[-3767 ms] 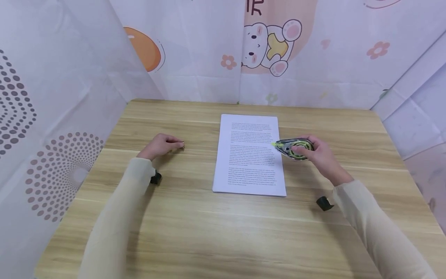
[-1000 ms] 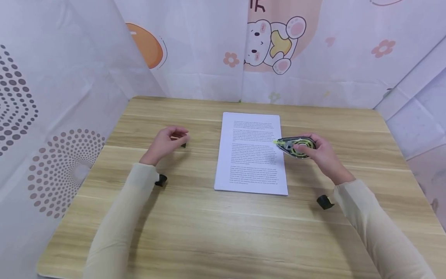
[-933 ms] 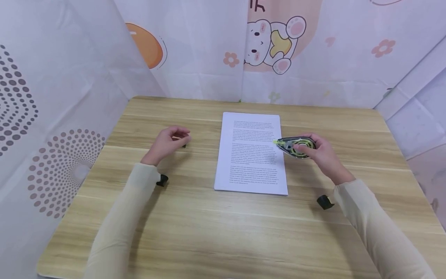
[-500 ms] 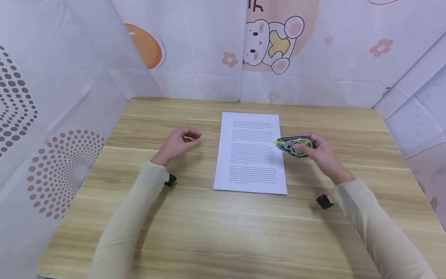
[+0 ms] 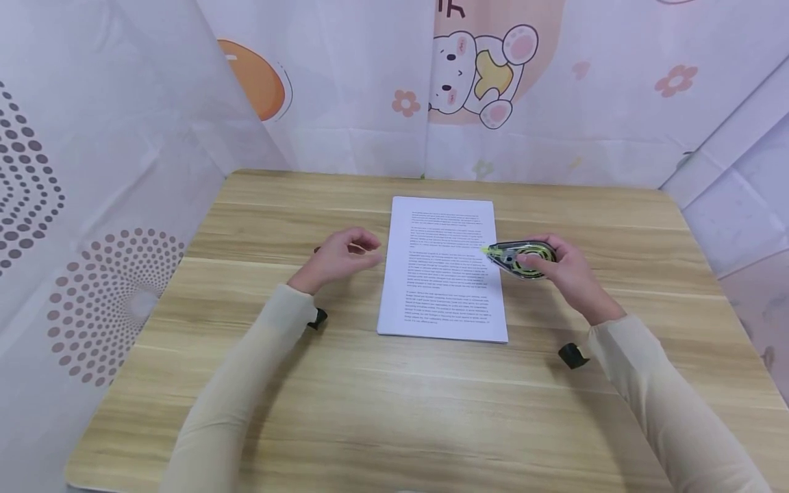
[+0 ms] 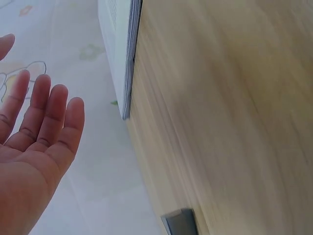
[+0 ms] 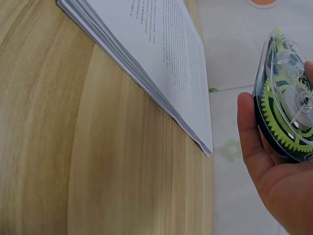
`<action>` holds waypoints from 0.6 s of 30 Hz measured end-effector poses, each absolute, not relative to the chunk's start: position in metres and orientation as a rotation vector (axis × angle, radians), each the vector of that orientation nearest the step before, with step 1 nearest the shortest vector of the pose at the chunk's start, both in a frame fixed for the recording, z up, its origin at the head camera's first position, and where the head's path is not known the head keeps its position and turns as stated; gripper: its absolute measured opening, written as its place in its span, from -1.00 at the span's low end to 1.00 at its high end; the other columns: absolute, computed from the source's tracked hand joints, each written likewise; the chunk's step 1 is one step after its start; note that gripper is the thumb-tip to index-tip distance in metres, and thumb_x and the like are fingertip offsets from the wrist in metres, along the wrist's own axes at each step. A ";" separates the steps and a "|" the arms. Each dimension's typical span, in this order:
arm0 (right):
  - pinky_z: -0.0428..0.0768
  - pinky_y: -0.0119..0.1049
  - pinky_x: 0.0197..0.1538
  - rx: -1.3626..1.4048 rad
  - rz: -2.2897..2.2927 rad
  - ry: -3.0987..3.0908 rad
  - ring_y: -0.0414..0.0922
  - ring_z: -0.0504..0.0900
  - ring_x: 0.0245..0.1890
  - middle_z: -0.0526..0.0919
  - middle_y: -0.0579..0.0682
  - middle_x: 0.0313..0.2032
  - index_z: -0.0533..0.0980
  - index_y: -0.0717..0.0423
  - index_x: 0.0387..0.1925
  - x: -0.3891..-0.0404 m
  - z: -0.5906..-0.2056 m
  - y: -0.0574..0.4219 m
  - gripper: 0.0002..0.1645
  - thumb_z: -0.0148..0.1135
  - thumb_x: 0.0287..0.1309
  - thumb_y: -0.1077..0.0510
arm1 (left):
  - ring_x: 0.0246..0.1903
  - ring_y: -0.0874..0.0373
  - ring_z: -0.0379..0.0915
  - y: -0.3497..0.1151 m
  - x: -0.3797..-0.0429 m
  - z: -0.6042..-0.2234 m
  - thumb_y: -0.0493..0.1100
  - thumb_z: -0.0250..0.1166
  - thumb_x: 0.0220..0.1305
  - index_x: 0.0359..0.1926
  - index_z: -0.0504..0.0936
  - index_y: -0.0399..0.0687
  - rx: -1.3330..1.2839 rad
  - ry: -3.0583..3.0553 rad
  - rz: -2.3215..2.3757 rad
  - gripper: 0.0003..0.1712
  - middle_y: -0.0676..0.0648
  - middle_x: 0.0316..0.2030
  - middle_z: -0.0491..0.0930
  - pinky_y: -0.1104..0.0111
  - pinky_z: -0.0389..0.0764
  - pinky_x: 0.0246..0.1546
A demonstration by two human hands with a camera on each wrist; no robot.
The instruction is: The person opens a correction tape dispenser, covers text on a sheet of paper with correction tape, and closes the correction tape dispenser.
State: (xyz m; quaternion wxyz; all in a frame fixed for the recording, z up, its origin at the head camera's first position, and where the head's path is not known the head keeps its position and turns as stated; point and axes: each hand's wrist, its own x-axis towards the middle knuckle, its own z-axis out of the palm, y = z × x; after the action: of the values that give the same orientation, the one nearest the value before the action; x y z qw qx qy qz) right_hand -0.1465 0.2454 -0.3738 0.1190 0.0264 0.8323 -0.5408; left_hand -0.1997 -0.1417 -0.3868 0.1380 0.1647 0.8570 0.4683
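My right hand [image 5: 570, 274] grips a correction tape dispenser [image 5: 524, 260], thumb on its side, above the right edge of a stack of printed paper [image 5: 440, 274]. In the right wrist view, green gears show through the dispenser's [image 7: 288, 98] clear case. Near the stack's left edge my left hand [image 5: 342, 257] holds nothing; its fingers are relaxed and slightly bent, as the left wrist view of the hand [image 6: 39, 132] shows. Behind that hand lies a small dark piece [image 6: 181, 223] on the table, mostly hidden in the head view.
The wooden table [image 5: 394, 411] has its back edge against a printed curtain [image 5: 345, 82]. A dotted curtain [image 5: 111, 308] hangs at the left. Black wrist cameras sit under both sleeves.
My left hand first pinched the small dark piece, then let go of it on the table and moved right toward the paper. My right hand with the correction tape has stayed nearly still.
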 end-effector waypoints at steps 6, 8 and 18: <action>0.52 -0.54 -0.14 0.078 -1.568 2.430 -0.23 0.46 -0.11 0.39 0.01 0.05 0.31 0.14 0.15 -0.145 -0.372 0.244 -0.38 0.19 0.18 -0.11 | -0.04 0.04 0.43 -0.132 -0.198 -0.390 -0.06 0.39 0.06 -0.04 0.55 -0.21 0.504 2.473 1.315 -0.53 -0.14 -0.06 0.56 0.21 0.44 0.11; 0.52 -0.55 -0.15 0.072 -1.570 2.427 -0.24 0.46 -0.11 0.39 0.01 0.05 0.29 0.16 0.16 -0.145 -0.372 0.244 -0.37 0.18 0.19 -0.10 | -0.06 0.05 0.44 -0.128 -0.197 -0.392 -0.06 0.39 0.05 -0.06 0.55 -0.21 0.520 2.481 1.287 -0.53 -0.15 -0.08 0.56 0.21 0.44 0.11; 0.52 -0.56 -0.15 0.081 -1.587 2.406 -0.17 0.47 -0.08 0.39 0.05 0.08 0.27 0.18 0.18 -0.145 -0.374 0.242 -0.35 0.19 0.19 -0.08 | -0.08 0.08 0.44 -0.114 -0.195 -0.402 -0.03 0.39 0.05 -0.09 0.56 -0.14 0.628 2.502 1.108 -0.57 -0.06 -0.12 0.56 0.23 0.44 0.11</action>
State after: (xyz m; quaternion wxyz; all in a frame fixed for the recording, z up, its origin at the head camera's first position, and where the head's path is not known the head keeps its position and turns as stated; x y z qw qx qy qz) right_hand -0.1449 0.2418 -0.3741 0.1287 0.0277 0.8275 -0.5458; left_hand -0.1953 -0.1140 -0.4017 0.1662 0.2206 0.8788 0.3891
